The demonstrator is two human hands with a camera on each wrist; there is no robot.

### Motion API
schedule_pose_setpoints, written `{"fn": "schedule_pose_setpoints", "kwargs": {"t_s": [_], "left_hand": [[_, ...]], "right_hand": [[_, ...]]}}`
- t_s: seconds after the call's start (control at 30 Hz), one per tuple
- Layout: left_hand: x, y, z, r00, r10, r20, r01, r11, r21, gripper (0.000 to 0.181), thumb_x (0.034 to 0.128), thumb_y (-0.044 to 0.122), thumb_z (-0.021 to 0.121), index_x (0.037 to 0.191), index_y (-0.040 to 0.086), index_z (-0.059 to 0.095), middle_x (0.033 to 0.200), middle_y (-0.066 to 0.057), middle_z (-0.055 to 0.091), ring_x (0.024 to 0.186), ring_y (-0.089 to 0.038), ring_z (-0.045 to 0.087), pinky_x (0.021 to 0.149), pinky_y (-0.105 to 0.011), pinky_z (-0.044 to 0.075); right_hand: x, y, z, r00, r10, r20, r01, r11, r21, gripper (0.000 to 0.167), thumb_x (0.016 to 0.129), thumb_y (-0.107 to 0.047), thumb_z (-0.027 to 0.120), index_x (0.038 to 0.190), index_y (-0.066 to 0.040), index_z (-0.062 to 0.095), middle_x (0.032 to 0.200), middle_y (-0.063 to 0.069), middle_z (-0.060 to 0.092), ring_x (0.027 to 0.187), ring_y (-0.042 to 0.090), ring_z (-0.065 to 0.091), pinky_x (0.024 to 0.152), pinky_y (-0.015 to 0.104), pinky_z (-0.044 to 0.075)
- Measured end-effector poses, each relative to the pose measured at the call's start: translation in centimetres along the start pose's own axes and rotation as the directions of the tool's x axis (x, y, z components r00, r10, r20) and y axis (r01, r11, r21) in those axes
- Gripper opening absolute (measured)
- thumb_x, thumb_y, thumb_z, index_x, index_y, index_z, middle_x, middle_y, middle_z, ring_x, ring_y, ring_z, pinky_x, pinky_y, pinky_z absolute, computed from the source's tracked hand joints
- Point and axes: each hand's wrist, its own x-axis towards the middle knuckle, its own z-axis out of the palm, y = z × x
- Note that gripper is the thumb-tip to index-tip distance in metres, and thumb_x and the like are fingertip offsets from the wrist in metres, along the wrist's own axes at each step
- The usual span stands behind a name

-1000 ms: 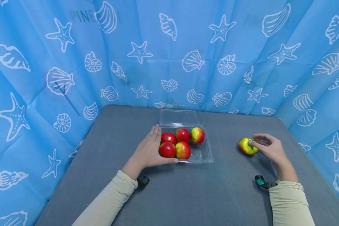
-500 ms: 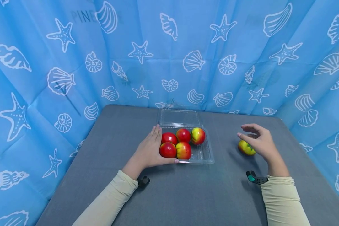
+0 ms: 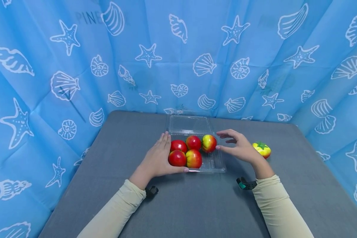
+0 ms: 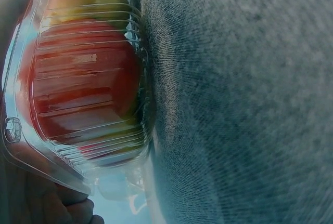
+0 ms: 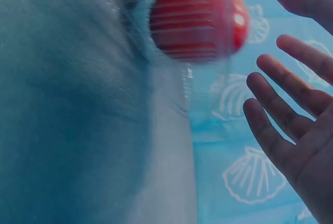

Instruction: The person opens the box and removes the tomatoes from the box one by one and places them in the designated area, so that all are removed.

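Note:
A clear plastic clamshell container (image 3: 215,168) with its lid (image 3: 188,125) folded back holds several glossy red and yellow apple-like fruits (image 3: 193,158). My left hand (image 3: 156,158) rests along the container's left side, fingers straight, thumb at its front rim. Over the container's right edge is my right hand (image 3: 238,147), thumb and fingers spread apart with nothing between them. Its fingertips are close to the yellow-red fruit (image 3: 209,143); whether they touch it I cannot tell. Farther right on the table, one yellow fruit (image 3: 261,149) with green leaves on top lies alone, behind the right wrist.
A grey cloth-covered table (image 3: 196,205) lies under everything. Behind it and at both sides hangs a blue curtain (image 3: 166,72) with white shells and starfish. The open lid stands near the table's back edge.
My right hand has left the loose yellow fruit and moved left to the container's right edge. The loose fruit stays on the table with its leaves now upward. The left hand has stayed put.

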Motion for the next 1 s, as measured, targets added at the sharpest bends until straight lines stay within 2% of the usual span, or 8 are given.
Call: {"fn": "schedule_pose_setpoints", "kwargs": {"t_s": [0.23, 0.43, 0.73, 1.0], "left_hand": [[0.1, 0.1, 0.0, 1.0, 0.003, 0.0, -0.003, 1.0, -0.01, 0.134, 0.0749, 0.087, 0.069, 0.17, 0.007, 0.02, 0.18, -0.012, 0.015, 0.166, -0.035, 0.017, 0.117, -0.057, 0.049], [0.1, 0.1, 0.0, 1.0, 0.001, -0.003, -0.002, 1.0, -0.011, 0.134, 0.0751, 0.088, 0.068, 0.17, 0.006, 0.02, 0.179, -0.013, 0.016, 0.166, -0.036, 0.018, 0.118, -0.057, 0.048], [0.2, 0.1, 0.0, 1.0, -0.017, 0.003, 0.017, 1.0, 0.005, 0.135, 0.0739, 0.089, 0.067, 0.17, 0.006, 0.02, 0.18, -0.012, 0.015, 0.166, -0.035, 0.017, 0.12, -0.057, 0.045], [0.2, 0.0, 0.2, 1.0, -0.019, -0.006, 0.019, 1.0, -0.002, 0.136, 0.0733, 0.089, 0.068, 0.17, 0.006, 0.02, 0.18, -0.013, 0.015, 0.166, -0.035, 0.017, 0.119, -0.057, 0.046]], "right_hand": [[1.2, 0.1, 1.2, 0.999, -0.029, 0.036, 0.031, 0.999, -0.04, 0.053, 0.093, -0.019, 0.082, 0.142, -0.007, 0.064, 0.142, 0.016, 0.064, 0.128, 0.042, 0.058, 0.105, 0.065, 0.054], [1.8, -0.2, 1.6, 0.998, -0.014, 0.06, 0.019, 0.997, -0.081, 0.06, 0.091, -0.021, 0.085, 0.145, -0.007, 0.062, 0.144, 0.016, 0.062, 0.13, 0.044, 0.057, 0.106, 0.065, 0.053], [2.4, -0.6, 1.9, 0.995, 0.019, 0.093, -0.006, 0.99, -0.144, 0.062, 0.089, -0.021, 0.088, 0.146, -0.012, 0.064, 0.145, 0.011, 0.062, 0.131, 0.034, 0.058, 0.107, 0.059, 0.055], [2.4, -0.9, 2.1, 0.996, 0.027, 0.088, -0.013, 0.988, -0.155, 0.059, 0.088, -0.021, 0.088, 0.143, -0.014, 0.066, 0.143, 0.011, 0.063, 0.128, 0.032, 0.058, 0.106, 0.058, 0.055]]}}
